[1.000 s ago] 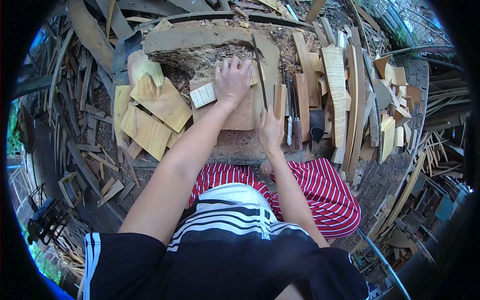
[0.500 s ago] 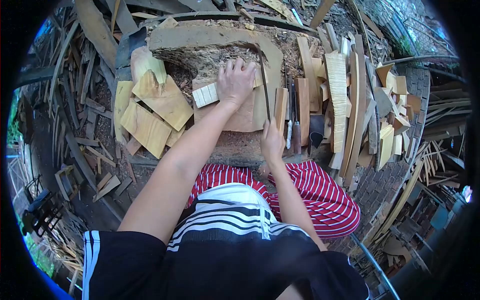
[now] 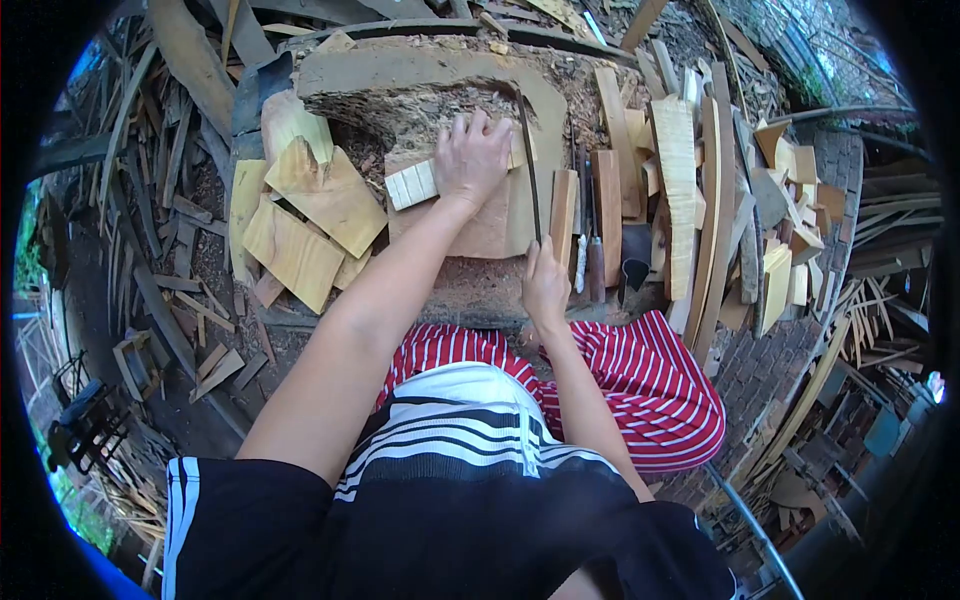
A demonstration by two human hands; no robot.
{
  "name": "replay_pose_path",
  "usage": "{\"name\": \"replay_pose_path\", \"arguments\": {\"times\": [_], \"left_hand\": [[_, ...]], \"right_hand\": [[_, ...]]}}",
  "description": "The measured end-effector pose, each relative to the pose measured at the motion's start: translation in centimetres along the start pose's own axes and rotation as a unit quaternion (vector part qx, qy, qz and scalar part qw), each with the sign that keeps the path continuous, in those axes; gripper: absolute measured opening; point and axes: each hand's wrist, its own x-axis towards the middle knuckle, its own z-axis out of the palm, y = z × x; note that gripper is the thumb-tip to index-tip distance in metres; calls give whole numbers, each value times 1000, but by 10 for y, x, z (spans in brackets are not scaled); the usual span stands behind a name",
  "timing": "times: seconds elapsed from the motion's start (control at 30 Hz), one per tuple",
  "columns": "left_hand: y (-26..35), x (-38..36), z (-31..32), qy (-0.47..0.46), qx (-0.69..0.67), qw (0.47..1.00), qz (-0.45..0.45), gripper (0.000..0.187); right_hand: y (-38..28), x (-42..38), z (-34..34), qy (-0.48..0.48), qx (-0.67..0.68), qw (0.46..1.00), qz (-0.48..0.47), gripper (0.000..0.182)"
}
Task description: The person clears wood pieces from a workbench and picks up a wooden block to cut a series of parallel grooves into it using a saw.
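Pressing pale scored strip (image 3: pixel 412 184) (left hand (image 3: pixel 470 160)), thin blade (image 3: pixel 528 165) alongside

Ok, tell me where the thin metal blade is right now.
The thin metal blade stands near the middle of the head view, gripped by the right hand, just right of the left hand pressing the wood block.
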Motion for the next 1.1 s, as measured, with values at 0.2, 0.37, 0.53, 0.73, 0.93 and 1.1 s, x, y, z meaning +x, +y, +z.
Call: {"name": "replay_pose_path", "arguments": {"times": [0.2,0.37,0.53,0.73,0.93,1.1], "left_hand": [[-2,0,7,10,-18,1000,3,12],[-2,1,6,6,1,1000,4,13],[-2,-1,6,-6,-3,1000,6,13],[-2,2,7,22,-2,1000,2,13],[-2,1,7,-2,-5,1000,-8,14],[-1,1,7,13,8,1000,6,15]], "right_hand": [[-28,71,6,26,7,999,-42,31],[-7,44,11,14,12,998,-52,30],[-4,5,-2,-23,25,999,18,29],[-21,84,13,12,1,998,-57,30],[-10,4,-20,-30,10,999,30,27],[-20,68,-7,-9,5,999,-39,28]]}}
